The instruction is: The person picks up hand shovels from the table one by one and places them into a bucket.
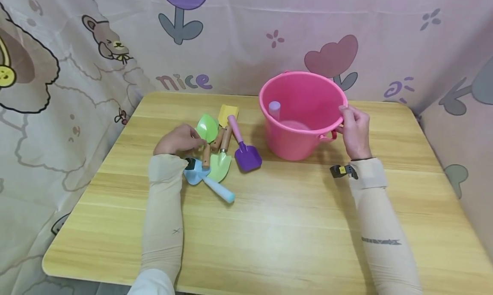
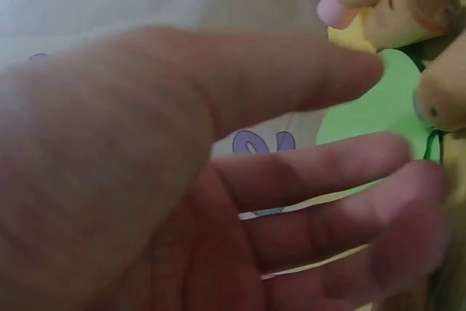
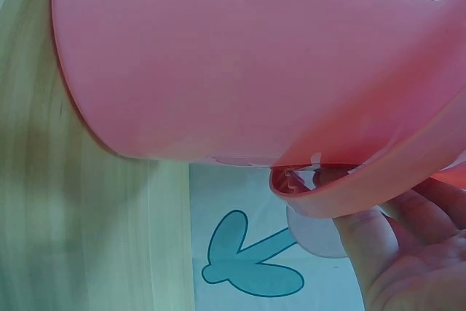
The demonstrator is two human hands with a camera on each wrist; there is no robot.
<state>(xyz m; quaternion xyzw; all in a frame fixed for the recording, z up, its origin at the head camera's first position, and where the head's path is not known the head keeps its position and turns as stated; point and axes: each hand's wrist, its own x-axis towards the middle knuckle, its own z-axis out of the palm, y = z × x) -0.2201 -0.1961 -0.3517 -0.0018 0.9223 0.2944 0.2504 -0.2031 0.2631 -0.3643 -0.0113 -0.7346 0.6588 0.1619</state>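
Note:
My left hand (image 1: 179,140) reaches over a pile of small toy shovels, thumb and fingers apart in the left wrist view. Its fingertips are by the bright green shovel (image 1: 207,128) and a wooden handle end (image 2: 443,89). Around them lie a pale green trowel (image 1: 219,168), a light blue shovel (image 1: 219,189), a yellow shovel blade (image 1: 228,114) and a purple shovel (image 1: 248,158) with a pink handle. My right hand (image 1: 356,130) grips the rim of the upright pink bucket (image 1: 285,143) on its right side. Inside the bucket stands a lilac handle (image 1: 274,108), its lower end hidden.
The wooden table (image 1: 269,243) backs onto a printed curtain (image 1: 239,42), which also hangs at both sides. The bucket's side lug (image 1: 327,136) sticks out below the right hand. A black wrist camera (image 1: 343,171) is strapped at the right cuff.

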